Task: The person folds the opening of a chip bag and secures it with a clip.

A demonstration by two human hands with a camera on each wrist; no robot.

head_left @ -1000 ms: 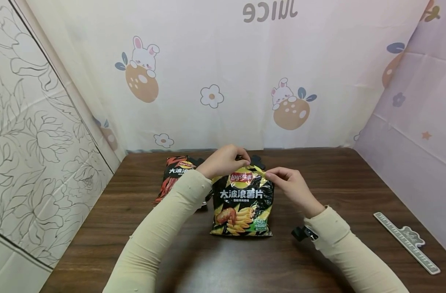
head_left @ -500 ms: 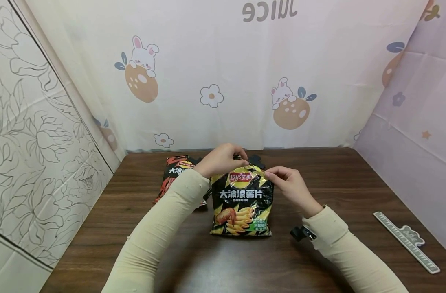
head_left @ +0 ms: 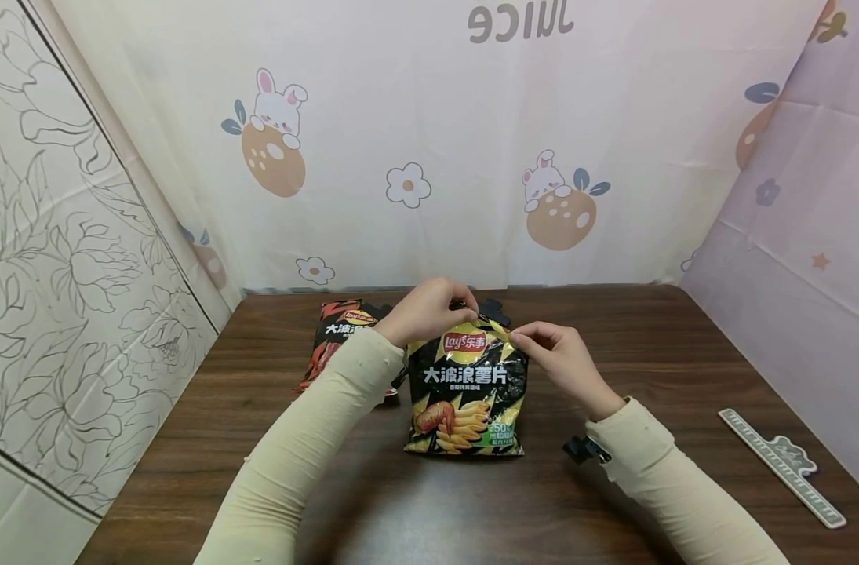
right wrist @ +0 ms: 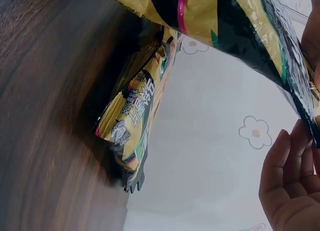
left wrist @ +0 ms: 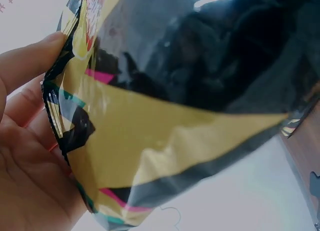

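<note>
A black and yellow chip bag [head_left: 464, 392] stands upright in the middle of the table, its printed front toward me in the head view. My left hand [head_left: 429, 310] pinches its top edge near the middle. At the top right corner, my right hand [head_left: 559, 357] pinches the same edge between thumb and fingers. In the left wrist view the left hand [left wrist: 30, 121] has its thumb on one side of the crimped edge and fingers on the other. The right hand [right wrist: 295, 176] appears at the right of its own wrist view, with its fingertips at the bag's edge.
Left of the held bag lies a red and black chip bag [head_left: 339, 333], partly covered by my left arm. Another yellow and black bag [right wrist: 132, 108] lies behind, with a black clip [right wrist: 134, 180] at its end. A pale grey sealing clip [head_left: 782, 467] rests at the table's right.
Both hands stay almost in place. The held bag's top strip flattened half a second ago and now stands up again between the fingers, slightly bent.
</note>
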